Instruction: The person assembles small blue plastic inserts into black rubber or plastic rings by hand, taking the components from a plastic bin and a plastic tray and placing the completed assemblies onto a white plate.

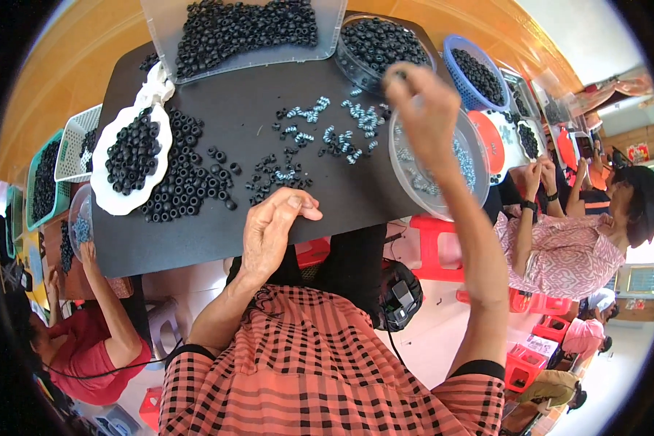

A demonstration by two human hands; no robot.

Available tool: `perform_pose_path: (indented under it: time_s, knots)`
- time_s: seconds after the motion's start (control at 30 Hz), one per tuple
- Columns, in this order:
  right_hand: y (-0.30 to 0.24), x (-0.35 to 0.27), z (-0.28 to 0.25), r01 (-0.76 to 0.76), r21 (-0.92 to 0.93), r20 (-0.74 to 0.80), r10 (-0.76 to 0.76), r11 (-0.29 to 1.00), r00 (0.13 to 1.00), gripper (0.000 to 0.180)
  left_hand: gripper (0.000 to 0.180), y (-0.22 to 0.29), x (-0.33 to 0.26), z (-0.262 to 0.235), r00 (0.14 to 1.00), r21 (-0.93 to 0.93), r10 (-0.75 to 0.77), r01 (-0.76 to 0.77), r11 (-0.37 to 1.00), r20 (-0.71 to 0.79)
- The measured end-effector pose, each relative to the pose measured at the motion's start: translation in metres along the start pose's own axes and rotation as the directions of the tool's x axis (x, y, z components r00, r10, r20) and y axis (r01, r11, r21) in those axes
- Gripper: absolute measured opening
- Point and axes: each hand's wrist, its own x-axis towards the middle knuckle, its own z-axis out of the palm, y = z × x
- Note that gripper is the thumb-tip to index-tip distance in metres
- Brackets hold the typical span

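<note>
Crowding the counter (341, 200), a clear bin (163, 36), round tub (356, 71) and scalloped white plate (112, 200) stand about loose black rings (178, 195) and coil springs (363, 120). The blurred right hand (426, 110) hides part of a clear bowl (414, 195); whether it grips anything, I cannot tell. Fingers curled, the left hand (272, 224) also hides any contents. The bin's top is cut off.

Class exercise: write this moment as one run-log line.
left hand: over table, near edge | right hand: near clear bowl | on table: black rings, pale coils
</note>
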Motion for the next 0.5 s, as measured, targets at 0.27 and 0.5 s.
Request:
perform_pose_path:
  time_s: [0.27, 0.5]
  knots:
    - [0.032, 0.026, 0.016, 0.132, -0.14, -0.09, -0.146, 0.981, 0.985, 0.024, 0.026, 0.011, 0.003, 0.008, 1.0, 0.184, -0.001, -0.002, 0.983, 0.016]
    - [-0.026, -0.036, 0.057, 0.006, 0.282, 0.357, -0.11, 0.959, 0.928, 0.015, 0.01, 0.001, 0.002, 0.007, 0.982, 0.286, 0.102, -0.145, 0.947, 0.159]
